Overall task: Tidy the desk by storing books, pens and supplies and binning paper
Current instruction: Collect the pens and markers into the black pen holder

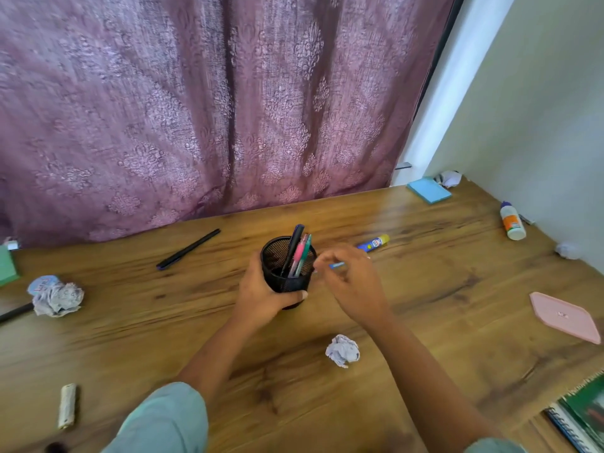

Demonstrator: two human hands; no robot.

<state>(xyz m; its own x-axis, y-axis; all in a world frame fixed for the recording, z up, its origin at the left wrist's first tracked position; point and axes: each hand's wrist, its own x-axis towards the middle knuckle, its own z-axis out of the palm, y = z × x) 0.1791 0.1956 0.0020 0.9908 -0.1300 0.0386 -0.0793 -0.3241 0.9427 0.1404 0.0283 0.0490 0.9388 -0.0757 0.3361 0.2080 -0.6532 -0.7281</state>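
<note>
Lying nearest is a crumpled paper ball (342, 350); behind it the mesh pen cup (287, 282), w/ pens (299, 256) inside, is gripped by the left hand (261, 299); a blue pen (336, 265) is pinched by the right hand (349, 289) beside its rim; farther, a glue stick (372, 243) is seen.

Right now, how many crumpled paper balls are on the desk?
4: left ball, front-centre ball, far-corner ball, right-wall ball. Others may be hidden.
</note>
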